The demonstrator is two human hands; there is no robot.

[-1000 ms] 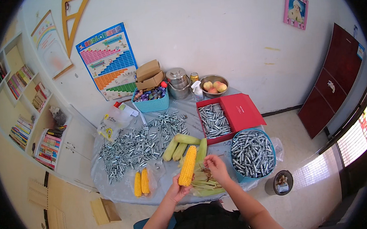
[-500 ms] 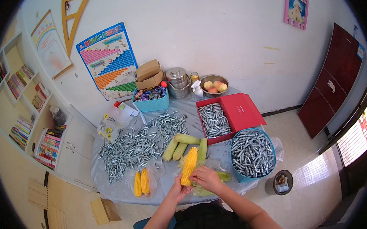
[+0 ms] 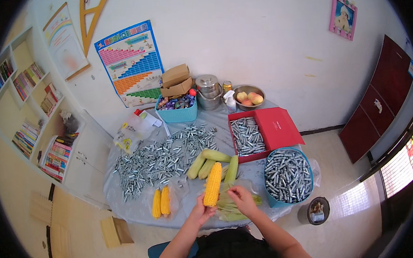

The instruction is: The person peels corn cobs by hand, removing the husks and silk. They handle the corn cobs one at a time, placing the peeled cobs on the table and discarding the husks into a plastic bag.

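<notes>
My left hand point(image 3: 201, 211) grips a peeled yellow corn cob point(image 3: 213, 182) near its lower end, with the cob standing tilted upward. Just right of the cob, not touching it, my right hand point(image 3: 243, 201) is closed in a pinch; whatever its fingertips hold is too small to make out. Under it lie pale green husks point(image 3: 232, 211) on a clear plastic bag. Several unpeeled ears of corn point(image 3: 200, 163) rest behind the held cob. Two peeled corn cobs point(image 3: 161, 201) lie on another clear bag to the left.
Loose metal cylinders point(image 3: 156, 159) cover the table's left part. More fill a red box point(image 3: 281, 127) and a blue basket point(image 3: 269, 198) at the right. Behind stand a turquoise basket point(image 3: 177, 115), a metal pot point(image 3: 210, 102), a spray bottle point(image 3: 230, 104) and a bowl of peaches point(image 3: 247, 87). A bin point(image 3: 303, 213) stands on the floor.
My right hand has come away from the cob's lower end, moving to the right. My left hand still holds the cob. The whole view has shifted slightly.
</notes>
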